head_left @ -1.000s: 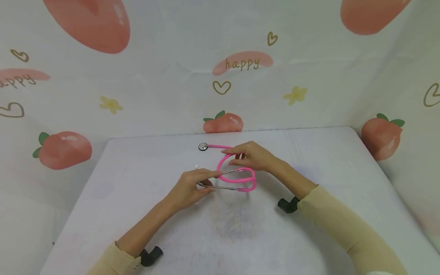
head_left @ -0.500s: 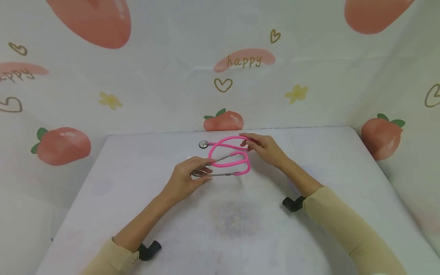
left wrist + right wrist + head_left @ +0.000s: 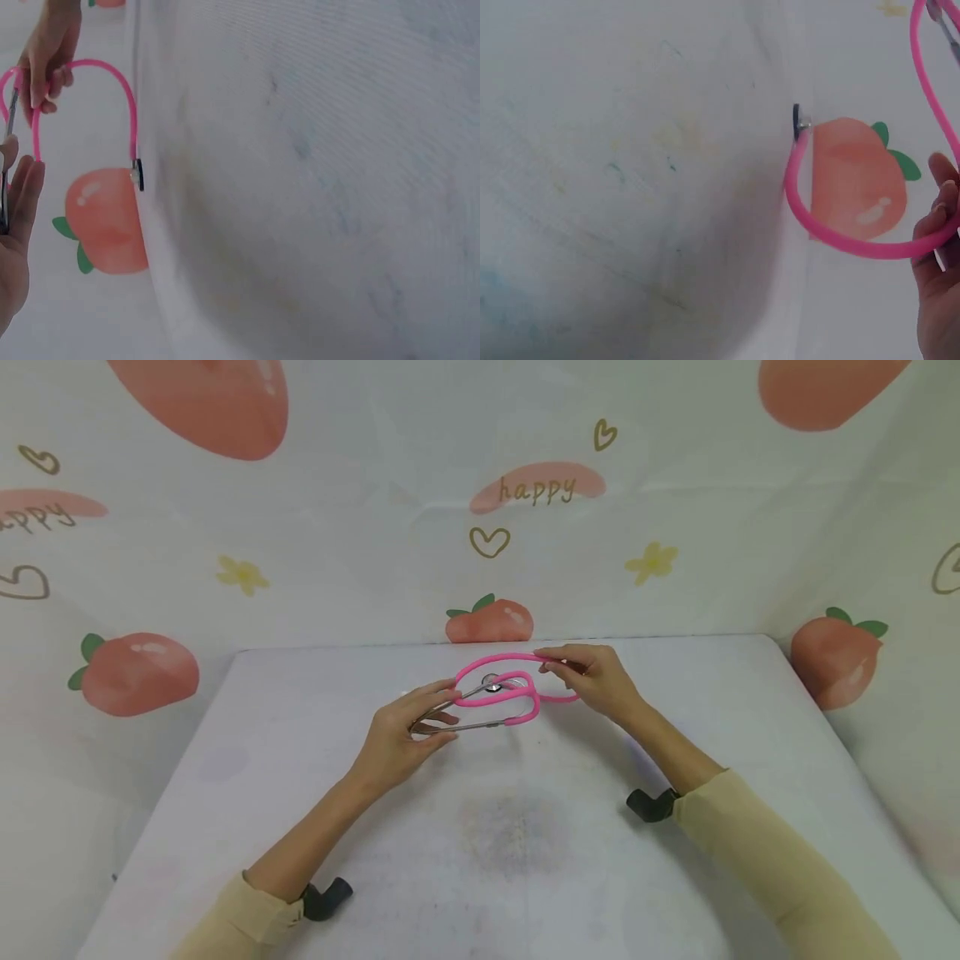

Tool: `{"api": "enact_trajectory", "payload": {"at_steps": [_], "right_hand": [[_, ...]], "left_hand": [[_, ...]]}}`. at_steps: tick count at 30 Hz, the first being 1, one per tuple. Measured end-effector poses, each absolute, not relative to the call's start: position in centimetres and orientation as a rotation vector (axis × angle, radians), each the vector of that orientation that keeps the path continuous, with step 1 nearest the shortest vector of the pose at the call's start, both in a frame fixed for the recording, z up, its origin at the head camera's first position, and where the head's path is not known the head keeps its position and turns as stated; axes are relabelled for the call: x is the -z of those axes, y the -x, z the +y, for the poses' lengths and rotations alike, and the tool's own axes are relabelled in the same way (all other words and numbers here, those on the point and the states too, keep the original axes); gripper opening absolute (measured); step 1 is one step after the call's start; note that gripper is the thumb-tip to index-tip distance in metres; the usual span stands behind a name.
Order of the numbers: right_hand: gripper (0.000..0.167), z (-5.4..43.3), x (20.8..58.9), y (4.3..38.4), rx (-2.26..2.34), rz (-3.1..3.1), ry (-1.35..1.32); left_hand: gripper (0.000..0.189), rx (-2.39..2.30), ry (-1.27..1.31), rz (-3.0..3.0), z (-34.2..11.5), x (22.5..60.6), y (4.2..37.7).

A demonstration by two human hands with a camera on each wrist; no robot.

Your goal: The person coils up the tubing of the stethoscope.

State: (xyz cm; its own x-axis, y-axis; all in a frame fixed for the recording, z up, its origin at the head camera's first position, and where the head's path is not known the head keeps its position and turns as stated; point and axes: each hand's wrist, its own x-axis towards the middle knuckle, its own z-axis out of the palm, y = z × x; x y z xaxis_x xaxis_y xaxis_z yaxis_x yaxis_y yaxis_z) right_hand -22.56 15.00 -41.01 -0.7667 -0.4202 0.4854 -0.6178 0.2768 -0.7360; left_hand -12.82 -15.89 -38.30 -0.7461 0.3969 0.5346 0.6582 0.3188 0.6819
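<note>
Pink tubing (image 3: 504,656): right hand (image 3: 598,678) pinches it; seemingly arranging step;
Metal ear tubes (image 3: 477,726): left hand (image 3: 401,731) grips them; next likely needs steadiness

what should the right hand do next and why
Perhaps the right hand should ease the pink tube toward the left hand. The left hand holds the metal tubes, while the pink tube makes a wide loop and its chest piece sits low by the table, so this would likely gather the slack.
</note>
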Motion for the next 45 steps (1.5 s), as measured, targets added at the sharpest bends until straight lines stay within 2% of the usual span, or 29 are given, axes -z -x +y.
{"api": "enact_trajectory", "payload": {"at_steps": [4,15,24,34,45], "right_hand": [[0.028,15.2,41.4,22.2,-1.457,-2.432,-1.004],[0.030,15.0,42.0,20.6,-1.423,-2.616,-1.053],[0.022,14.7,42.7,19.8,-1.318,-2.620,-1.199],[0.035,14.9,42.4,18.3,-1.250,-2.693,-1.182],[0.037,16.0,43.3,17.5,-1.149,-2.538,-1.141]], "left_hand": [[0.063,1.408,0.962,-2.298,-16.2,39.5,13.6],[0.059,1.283,0.939,-2.325,-16.5,40.1,13.9],[0.064,1.078,0.883,-2.370,-16.7,40.7,13.9],[0.065,1.076,0.801,-2.390,-17.2,41.3,14.0],[0.067,1.163,0.665,-2.300,-18.5,41.6,15.0]]}}
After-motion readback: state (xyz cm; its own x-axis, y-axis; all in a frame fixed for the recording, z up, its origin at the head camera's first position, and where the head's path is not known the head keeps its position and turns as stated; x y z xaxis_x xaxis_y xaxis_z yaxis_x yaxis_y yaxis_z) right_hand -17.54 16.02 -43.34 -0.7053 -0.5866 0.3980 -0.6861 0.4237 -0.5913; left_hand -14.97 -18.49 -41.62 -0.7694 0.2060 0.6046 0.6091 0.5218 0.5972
